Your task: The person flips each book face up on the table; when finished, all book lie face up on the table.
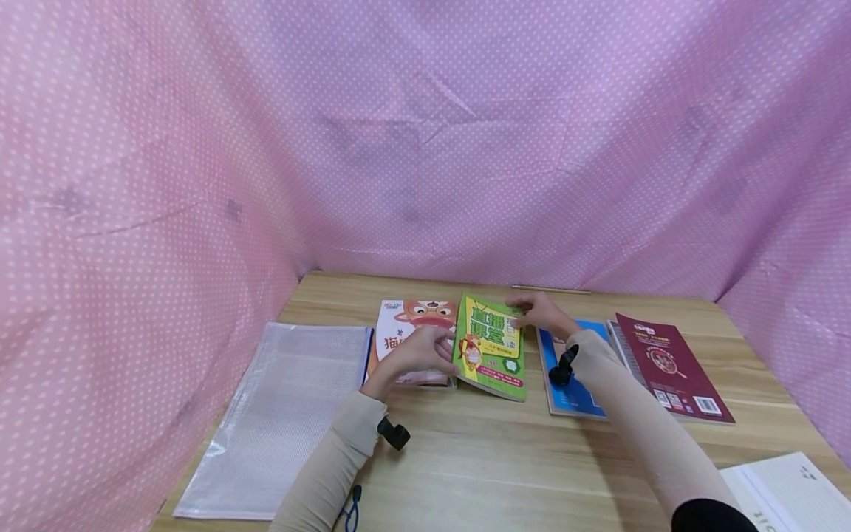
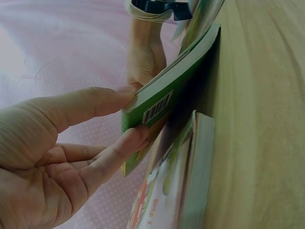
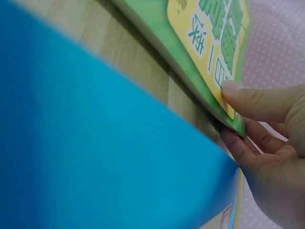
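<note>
A green and yellow paperback book [image 1: 488, 347] is tilted up off the wooden table, its left side raised beside a white picture-cover book [image 1: 405, 318]. My left hand [image 1: 420, 350] pinches its left edge between thumb and fingers; the left wrist view shows the barcode on the book's underside [image 2: 157, 106]. At the upper right edge my right hand [image 1: 541, 312] grips it too, thumb [image 3: 257, 102] on the cover and fingers beneath. A blue book [image 1: 572, 395] lies just right of it, partly covered by my right forearm.
A clear mesh zip pouch [image 1: 279, 421] lies at the left. On the right are a maroon book [image 1: 671, 362] over a grey-edged one, and a white notebook [image 1: 791, 491] at the near corner. A pencil-like stick [image 1: 552, 290] lies along the back edge, by the pink dotted curtain [image 1: 425, 148].
</note>
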{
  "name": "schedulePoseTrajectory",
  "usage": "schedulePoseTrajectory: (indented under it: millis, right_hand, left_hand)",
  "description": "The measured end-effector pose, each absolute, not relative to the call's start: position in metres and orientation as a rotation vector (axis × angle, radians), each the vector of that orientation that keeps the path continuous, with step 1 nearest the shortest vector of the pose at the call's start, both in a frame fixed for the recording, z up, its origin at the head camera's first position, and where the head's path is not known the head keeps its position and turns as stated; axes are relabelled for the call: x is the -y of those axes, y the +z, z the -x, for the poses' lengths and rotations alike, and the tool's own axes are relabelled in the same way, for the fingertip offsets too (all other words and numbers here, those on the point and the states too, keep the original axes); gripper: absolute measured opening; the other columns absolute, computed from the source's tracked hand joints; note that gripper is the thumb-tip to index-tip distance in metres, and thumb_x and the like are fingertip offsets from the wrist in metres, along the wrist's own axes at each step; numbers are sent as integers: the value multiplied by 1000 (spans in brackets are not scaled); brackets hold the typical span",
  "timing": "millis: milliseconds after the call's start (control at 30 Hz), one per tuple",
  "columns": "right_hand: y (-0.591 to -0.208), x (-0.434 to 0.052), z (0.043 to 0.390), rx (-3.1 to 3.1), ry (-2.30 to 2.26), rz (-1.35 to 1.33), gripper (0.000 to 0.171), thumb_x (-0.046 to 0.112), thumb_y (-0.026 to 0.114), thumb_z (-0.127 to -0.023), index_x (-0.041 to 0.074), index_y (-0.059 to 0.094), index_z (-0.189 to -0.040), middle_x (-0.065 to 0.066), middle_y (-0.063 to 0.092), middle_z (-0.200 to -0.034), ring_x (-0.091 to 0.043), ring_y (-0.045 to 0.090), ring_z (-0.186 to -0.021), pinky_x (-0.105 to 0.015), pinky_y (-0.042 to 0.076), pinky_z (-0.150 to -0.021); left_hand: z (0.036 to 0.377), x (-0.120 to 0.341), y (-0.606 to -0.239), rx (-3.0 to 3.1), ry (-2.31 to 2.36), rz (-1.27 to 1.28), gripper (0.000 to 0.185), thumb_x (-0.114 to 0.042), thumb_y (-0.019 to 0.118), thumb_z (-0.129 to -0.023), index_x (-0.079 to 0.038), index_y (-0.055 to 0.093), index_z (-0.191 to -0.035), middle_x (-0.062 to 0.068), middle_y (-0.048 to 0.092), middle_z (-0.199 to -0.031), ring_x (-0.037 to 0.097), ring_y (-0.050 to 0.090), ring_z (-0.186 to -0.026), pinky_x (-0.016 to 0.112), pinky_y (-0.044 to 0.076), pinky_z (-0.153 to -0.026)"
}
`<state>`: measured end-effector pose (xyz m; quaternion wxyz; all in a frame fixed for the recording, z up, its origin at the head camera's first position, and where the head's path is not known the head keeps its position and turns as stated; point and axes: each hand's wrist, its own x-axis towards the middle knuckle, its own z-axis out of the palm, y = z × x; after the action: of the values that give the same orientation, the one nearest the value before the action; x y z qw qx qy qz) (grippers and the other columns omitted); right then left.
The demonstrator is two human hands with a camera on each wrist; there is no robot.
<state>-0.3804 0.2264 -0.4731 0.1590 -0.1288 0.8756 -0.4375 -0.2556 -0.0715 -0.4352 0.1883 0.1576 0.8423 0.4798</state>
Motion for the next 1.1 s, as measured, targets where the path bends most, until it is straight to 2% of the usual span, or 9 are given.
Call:
schedulePoseTrajectory:
  millis: [267,867,1100]
  right_hand:
    - [-471,-226,382,-2504,-1199,381,55,-1,72,-90,1,56,-143,-23,52,-149,-38,46,-138,-53,40,-116]
    - [-468,-230,381,-2517,-1182,426,52,-2,72,-90,-3,57,-140,-25,55,-145,-35,52,-127,-45,47,-105]
    - [-469,-231,380,-2513,-1201,425,52,-3,70,-90,-2,57,-141,-25,55,-145,-37,52,-130,-51,45,-109]
  left_hand:
    - [253,67,-443,-2398,1287,-421,71,-9,88,-77,4,56,-139,6,71,-99,14,70,-90,28,59,-84]
    - [250,60,-451,-2298,1369,-299,71,-3,88,-75,5,54,-137,10,68,-98,18,68,-84,30,58,-73]
    - [250,57,-454,-2292,1364,-297,70,-6,89,-75,2,54,-135,11,69,-97,18,69,-81,29,55,-72]
